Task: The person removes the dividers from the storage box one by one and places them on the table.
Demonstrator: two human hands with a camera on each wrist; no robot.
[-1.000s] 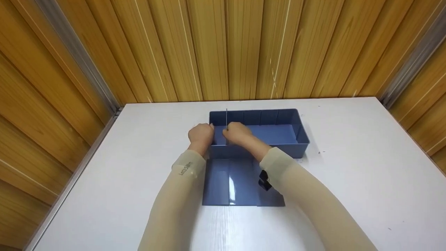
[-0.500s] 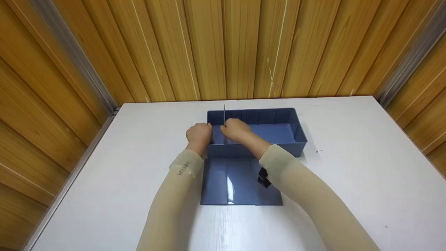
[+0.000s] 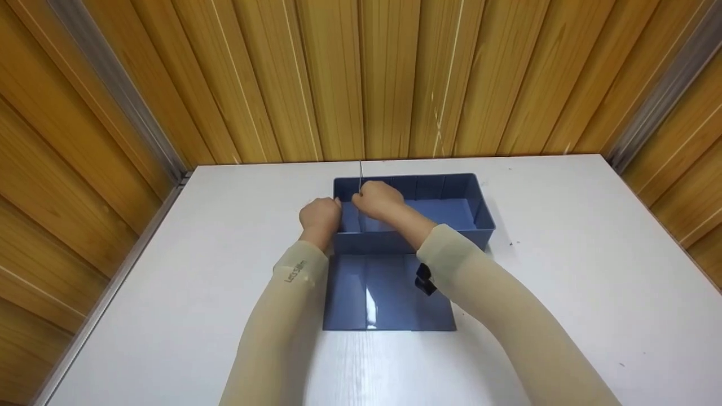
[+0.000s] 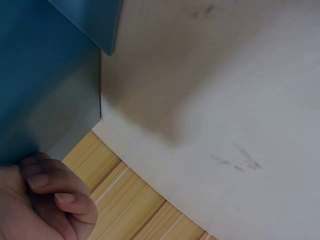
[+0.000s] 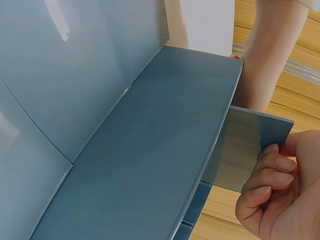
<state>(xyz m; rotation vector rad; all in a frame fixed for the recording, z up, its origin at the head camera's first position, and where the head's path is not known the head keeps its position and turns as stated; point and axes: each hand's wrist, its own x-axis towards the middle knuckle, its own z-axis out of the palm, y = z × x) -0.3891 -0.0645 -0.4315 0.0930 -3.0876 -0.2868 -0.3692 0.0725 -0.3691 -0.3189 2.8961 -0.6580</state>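
A blue rectangular bin (image 3: 361,243) with slotted walls stands on the white table. My left hand (image 3: 320,219) grips its left end wall at the rim, thumb on the inside. In the left wrist view its fingers (image 4: 70,202) are curled beside the bin's wall (image 4: 55,100). My right hand (image 3: 379,198) pinches the top edge of a thin blue divider (image 5: 242,145), which stands upright across the bin near its left end and rises above the rim. In the right wrist view the fingers curl over the divider's edge, its lower part hidden behind the bin's front wall (image 5: 145,130).
Several flat blue plates (image 3: 389,299) lie side by side on the table (image 3: 169,293), right in front of the bin. A wood-patterned wall (image 3: 389,79) rises behind the table, with more panels at both sides. A black clip-like piece (image 3: 426,279) is on the right sleeve.
My right hand has risen, drawing the divider upward so more of it shows above the bin's rim. My left hand keeps its hold on the end wall.
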